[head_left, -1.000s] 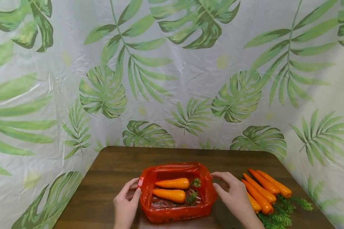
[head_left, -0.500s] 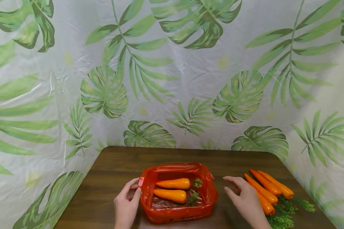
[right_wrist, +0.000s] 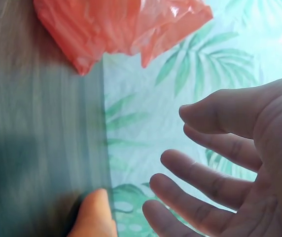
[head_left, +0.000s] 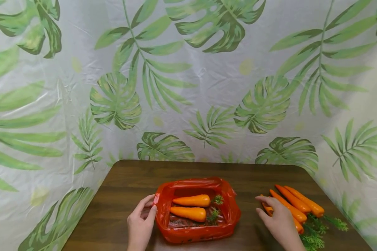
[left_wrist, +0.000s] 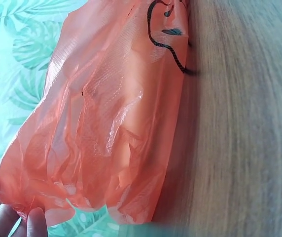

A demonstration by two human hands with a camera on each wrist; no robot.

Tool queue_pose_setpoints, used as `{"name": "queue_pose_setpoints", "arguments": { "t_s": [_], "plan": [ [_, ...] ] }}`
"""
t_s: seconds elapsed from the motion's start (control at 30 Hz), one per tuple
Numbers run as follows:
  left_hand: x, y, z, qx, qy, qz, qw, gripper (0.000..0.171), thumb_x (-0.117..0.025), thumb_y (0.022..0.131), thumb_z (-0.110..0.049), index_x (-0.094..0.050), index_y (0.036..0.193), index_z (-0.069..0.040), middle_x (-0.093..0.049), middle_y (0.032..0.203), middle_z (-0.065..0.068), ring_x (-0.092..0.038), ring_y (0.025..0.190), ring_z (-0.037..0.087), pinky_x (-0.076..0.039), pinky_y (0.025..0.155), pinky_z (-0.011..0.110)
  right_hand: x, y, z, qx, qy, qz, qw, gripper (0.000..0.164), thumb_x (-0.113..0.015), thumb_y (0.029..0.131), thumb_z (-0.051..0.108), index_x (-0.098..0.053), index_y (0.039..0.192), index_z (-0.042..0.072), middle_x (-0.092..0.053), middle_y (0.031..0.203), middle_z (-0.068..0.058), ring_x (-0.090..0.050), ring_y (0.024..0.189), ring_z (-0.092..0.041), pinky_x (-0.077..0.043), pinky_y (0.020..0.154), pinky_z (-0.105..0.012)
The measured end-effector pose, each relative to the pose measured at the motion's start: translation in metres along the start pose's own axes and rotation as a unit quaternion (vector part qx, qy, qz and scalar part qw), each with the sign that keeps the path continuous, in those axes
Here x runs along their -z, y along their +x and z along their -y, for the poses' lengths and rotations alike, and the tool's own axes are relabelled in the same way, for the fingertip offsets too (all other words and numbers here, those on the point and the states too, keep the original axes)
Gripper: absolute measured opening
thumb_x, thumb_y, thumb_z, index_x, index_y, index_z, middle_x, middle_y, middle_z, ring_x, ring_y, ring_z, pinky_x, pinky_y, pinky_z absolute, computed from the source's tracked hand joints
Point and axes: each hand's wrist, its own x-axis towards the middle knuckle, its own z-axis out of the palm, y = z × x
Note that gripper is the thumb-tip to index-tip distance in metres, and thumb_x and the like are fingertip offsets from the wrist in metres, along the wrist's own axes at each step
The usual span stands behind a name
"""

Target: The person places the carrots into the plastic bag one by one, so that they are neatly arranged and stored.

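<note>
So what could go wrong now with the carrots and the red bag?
The red bag looks thin and crinkly, and only the left hand pinches its edge, so the opposite side might sag inward.
The right hand is close to the loose carrots, which lie bunched together, so a bump could perhaps set one rolling.
Their feathery green tops might snag on the bag's rim if one goes in.

The left hand (head_left: 140, 223) and right hand (head_left: 278, 218) are both bare; the right shows 4 slim, round-tipped fingers (right_wrist: 205, 177) and 1 thumb (right_wrist: 225, 111).
</note>
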Motion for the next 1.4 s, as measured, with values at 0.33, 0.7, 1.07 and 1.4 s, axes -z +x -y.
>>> {"name": "queue_pose_setpoints", "arguments": {
  "t_s": [0.33,0.7,1.07,1.4],
  "plan": [
    [0.0,0.0,0.004,-0.01,-0.005,0.004,0.9999,0.034,-0.077,0.088,-0.001,-0.074,0.116,-0.019,-0.071,0.094,-0.005,-0.069,0.085,0.014,-0.058,0.068,0.024,0.003,0.002,-0.02,-0.029,-0.053,0.028,0.998,0.044,-0.079,0.086,0.022,-0.069,0.127,0.01,-0.063,0.129,-0.021,-0.059,0.112,-0.046,-0.049,0.083,-0.061],
    [0.001,0.0,-0.001,0.007,-0.007,0.011,0.9999,0.032,-0.076,0.089,-0.004,-0.073,0.116,-0.021,-0.071,0.094,-0.005,-0.069,0.085,0.013,-0.058,0.069,0.024,0.013,0.002,-0.045,-0.026,-0.05,0.046,0.997,0.056,-0.082,0.084,0.028,-0.064,0.132,0.005,-0.063,0.129,-0.022,-0.057,0.115,-0.047,-0.05,0.084,-0.06],
    [0.001,-0.002,0.002,0.007,-0.01,0.01,0.9999,0.034,-0.076,0.088,-0.001,-0.074,0.116,-0.02,-0.071,0.093,-0.005,-0.07,0.084,0.014,-0.058,0.068,0.024,0.013,0.006,-0.046,-0.057,-0.031,0.102,0.993,0.062,-0.089,0.076,0.027,-0.066,0.13,0.008,-0.066,0.123,-0.019,-0.065,0.104,-0.037,-0.054,0.079,-0.054],
    [0.001,-0.001,-0.001,0.001,-0.004,0.011,0.9999,0.033,-0.077,0.088,-0.003,-0.074,0.116,-0.021,-0.071,0.094,-0.006,-0.069,0.084,0.013,-0.059,0.07,0.025,0.007,0.006,-0.047,-0.073,-0.03,0.132,0.988,0.068,-0.09,0.072,0.022,-0.064,0.133,0.011,-0.064,0.127,-0.018,-0.065,0.097,-0.03,-0.054,0.073,-0.049]
  ]
}}
